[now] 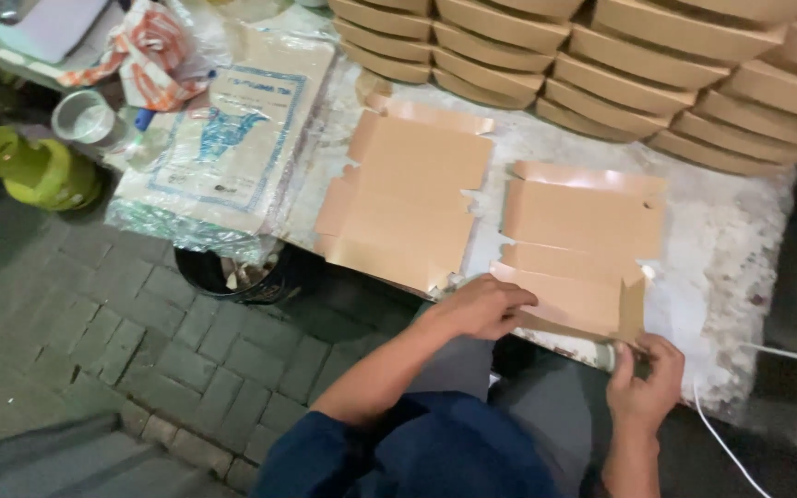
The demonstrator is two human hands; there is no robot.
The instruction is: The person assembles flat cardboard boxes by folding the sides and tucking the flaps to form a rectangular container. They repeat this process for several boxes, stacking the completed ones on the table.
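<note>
Rows of stacked folded brown boxes (601, 65) at 12 to 2 o'clock. Second flat brown blank (408, 198) near centre. Plastic-wrapped paper pack with blue drawing (232, 138) at 10. Green gas cylinder (34, 171) and metal cup (83, 117) at 9–10. Dark bucket (232, 275) below the pack. White cable (721, 433) at 4.

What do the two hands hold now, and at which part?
Both hold the flat cardboard box blank: left hand presses its near-left edge, right hand pinches its near-right corner flap.
</note>
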